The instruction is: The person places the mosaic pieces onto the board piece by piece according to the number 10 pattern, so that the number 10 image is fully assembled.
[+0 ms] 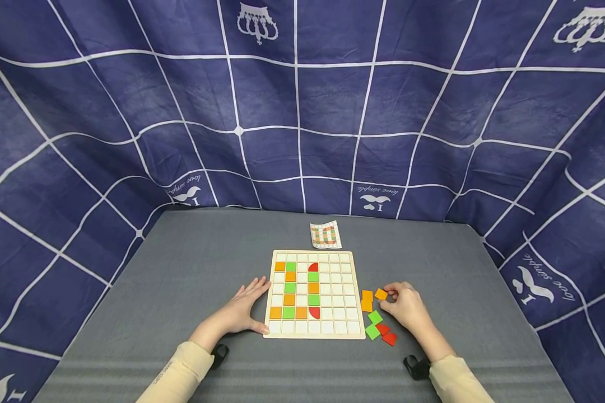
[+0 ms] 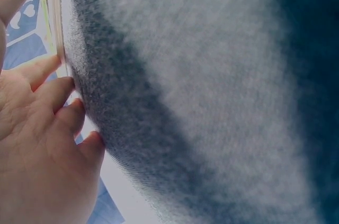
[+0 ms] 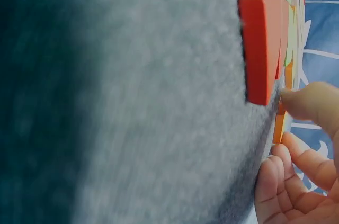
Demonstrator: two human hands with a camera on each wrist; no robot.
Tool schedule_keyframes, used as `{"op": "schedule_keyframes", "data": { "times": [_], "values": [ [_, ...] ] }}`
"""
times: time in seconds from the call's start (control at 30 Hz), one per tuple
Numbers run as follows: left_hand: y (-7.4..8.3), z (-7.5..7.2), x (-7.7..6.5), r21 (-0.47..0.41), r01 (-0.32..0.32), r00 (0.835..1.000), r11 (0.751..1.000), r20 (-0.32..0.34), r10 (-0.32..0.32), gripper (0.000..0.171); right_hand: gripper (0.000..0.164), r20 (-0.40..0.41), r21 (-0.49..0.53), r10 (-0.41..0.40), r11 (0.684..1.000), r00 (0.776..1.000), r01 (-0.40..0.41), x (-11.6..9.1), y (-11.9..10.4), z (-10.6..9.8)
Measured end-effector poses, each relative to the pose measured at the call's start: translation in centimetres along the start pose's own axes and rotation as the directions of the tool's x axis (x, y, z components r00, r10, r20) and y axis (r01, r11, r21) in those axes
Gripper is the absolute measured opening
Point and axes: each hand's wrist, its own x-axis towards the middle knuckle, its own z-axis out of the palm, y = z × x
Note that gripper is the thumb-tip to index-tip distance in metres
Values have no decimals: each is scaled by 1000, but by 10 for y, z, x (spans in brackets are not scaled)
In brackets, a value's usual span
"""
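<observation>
A pale wooden grid board (image 1: 333, 330) lies on the table, with orange and green square tiles and red quarter-round tiles set in some of its cells. Along the board's left edge my left hand (image 1: 243, 309) is spread, its thumb and fingertips touching that edge. To the right of the board, my right hand (image 1: 407, 307) pinches an orange square tile (image 1: 381, 294) between thumb and fingers, close to the table. In the right wrist view this tile (image 3: 279, 128) shows edge-on at the fingertips.
Beside the board's right edge lie two loose orange tiles (image 1: 366, 305), two green tiles (image 1: 375, 317) and two red tiles (image 1: 390, 339). Behind the board is a small printed pattern card (image 1: 325, 234). A blue checked curtain (image 1: 333, 101) encloses the grey table (image 1: 222, 246).
</observation>
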Motion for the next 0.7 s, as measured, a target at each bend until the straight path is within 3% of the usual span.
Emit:
{"op": "schedule_keyframes", "data": {
  "times": [0.23, 0.47, 0.7],
  "values": [
    [-1, 1, 1, 5, 2, 1000, 1000, -3, -2, 116, 26, 6, 13, 23, 1000, 1000, -23, 2, -2, 1],
    [-2, 2, 1, 4, -6, 1000, 1000, -2, 6, 116, 21, -19, 3, -15, 1000, 1000, 15, 1, -5, 2],
    [-1, 0, 0, 2, -14, 1000, 1000, -3, 14, 115, 18, -8, 115, -83, 990, 996, 84, -3, -31, 0]
  ]
}}
